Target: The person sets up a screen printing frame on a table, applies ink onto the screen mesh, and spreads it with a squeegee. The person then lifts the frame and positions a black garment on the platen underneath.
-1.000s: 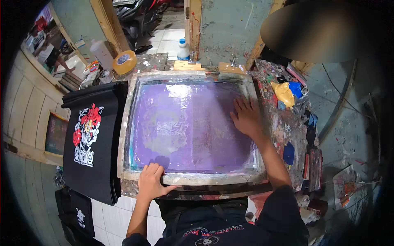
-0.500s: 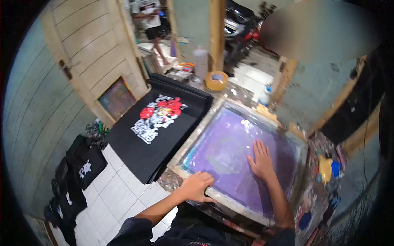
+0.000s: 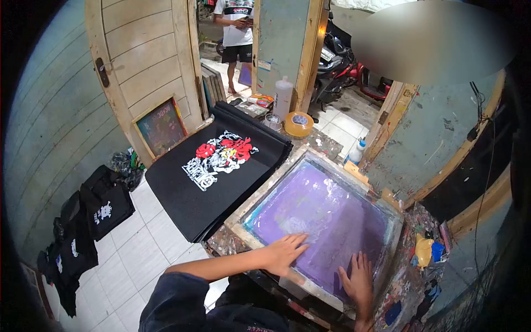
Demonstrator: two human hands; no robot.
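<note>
A wooden-framed printing screen (image 3: 276, 207) with purple mesh lies in front of me on the worktable. My left hand (image 3: 283, 255) rests over its near left edge, fingers stretched onto the mesh and holding nothing. Flat near the screen's front right corner is my right hand (image 3: 358, 278), its fingers spread and likewise bare. A pale, worn-looking patch and shiny spots show on the mesh. To the left lies a stack of black fabric pieces (image 3: 182, 169), the top one printed in red, white and yellow.
Behind the screen stand a roll of tape (image 3: 298, 124), a clear plastic bottle (image 3: 282, 98) and a white bottle with a blue cap (image 3: 355, 151). Folded black shirts (image 3: 105, 210) lie on the tiled floor. A person (image 3: 237, 33) stands beyond the doorway, near a motorcycle (image 3: 337, 66).
My right hand has slid back toward me, from the middle of the mesh to near its front edge. My left hand has moved further onto the screen. The camera view has shifted.
</note>
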